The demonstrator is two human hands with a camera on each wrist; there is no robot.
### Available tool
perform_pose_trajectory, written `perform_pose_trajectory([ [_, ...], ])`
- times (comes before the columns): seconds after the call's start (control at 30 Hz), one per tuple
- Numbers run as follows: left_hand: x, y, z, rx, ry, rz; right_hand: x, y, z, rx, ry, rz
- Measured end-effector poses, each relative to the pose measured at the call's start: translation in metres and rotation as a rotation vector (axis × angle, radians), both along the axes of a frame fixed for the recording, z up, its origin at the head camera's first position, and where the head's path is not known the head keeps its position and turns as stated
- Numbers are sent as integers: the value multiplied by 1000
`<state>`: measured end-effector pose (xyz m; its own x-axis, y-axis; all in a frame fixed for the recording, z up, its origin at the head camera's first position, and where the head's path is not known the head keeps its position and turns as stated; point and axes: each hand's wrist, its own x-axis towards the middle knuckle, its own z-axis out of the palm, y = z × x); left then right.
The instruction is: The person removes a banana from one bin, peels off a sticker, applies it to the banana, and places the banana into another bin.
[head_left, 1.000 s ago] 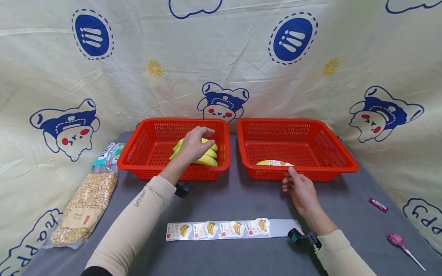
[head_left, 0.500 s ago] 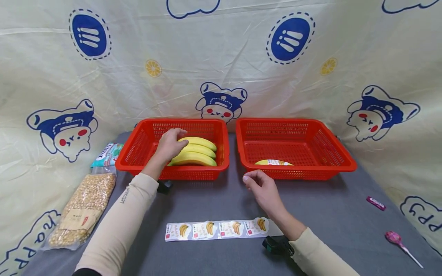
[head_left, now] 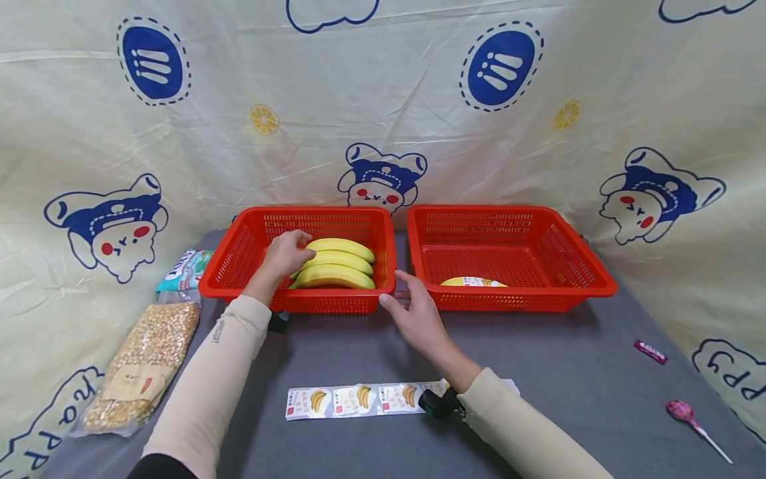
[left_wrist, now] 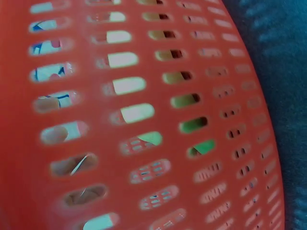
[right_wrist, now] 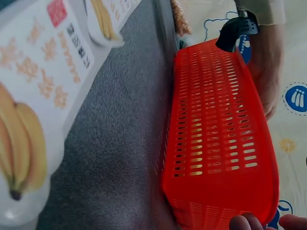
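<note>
Pale printed backdrop (head_left: 383, 86) behind, grey cloth (head_left: 335, 356) on the work surface. At least three bananas (head_left: 341, 262) side by side in the left red basket (head_left: 335, 305); one banana (head_left: 453, 282) with a sticker (head_left: 476, 282) on it lies in the right red basket (head_left: 514, 303). Strip of banana labels (head_left: 354, 400) flat in front, partly under the right forearm.

Left hand (head_left: 282, 258) is in the left basket at the left end of the bananas. Can't tell if it grasps one; the left wrist view is mostly basket wall. Right hand (head_left: 417, 318) is at that basket's front right corner, thumb and fingers parted, nothing grasped that I can see; contact unclear.

My read: pick stage, one banana being singled out. Next move calls for a secure hold on one and a lift clear of its neighbours.
</note>
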<state>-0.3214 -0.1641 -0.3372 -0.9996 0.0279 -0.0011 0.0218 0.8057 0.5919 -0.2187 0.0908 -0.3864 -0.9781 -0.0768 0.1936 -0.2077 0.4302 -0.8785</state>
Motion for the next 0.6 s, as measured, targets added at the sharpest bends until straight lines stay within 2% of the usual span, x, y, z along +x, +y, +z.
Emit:
perform_pose_trajectory([
  [0.2, -5, -4, -7, -20, -54, -25, -12, -8, -3, 50, 50, 14],
  [0.6, -8, -2, -12, -27, -80, -108, -25, -8, -10, 163, 71, -6],
])
